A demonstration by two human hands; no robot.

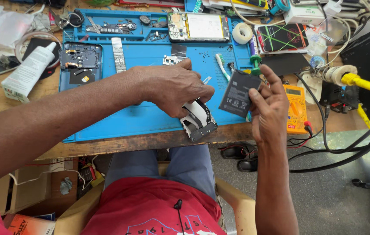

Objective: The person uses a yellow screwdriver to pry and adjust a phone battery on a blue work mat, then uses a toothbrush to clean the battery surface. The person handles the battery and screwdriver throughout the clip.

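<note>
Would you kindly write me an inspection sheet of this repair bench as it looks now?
Surface: blue repair mat on a wooden bench.
Job's things: dark phone battery in the right hand; black-and-white phone part under the left hand.
Clutter: opened phone, back cover, tape roll, white tube, yellow multimeter.
Grippers: both bare hands busy.
Cables: black leads trail off the bench's right.
Surroundings: shoes on the floor.

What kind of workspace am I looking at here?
Likely a phone repair bench: an opened phone lies on a blue repair mat, the right hand holds a phone battery, and a yellow multimeter sits alongside.
</note>
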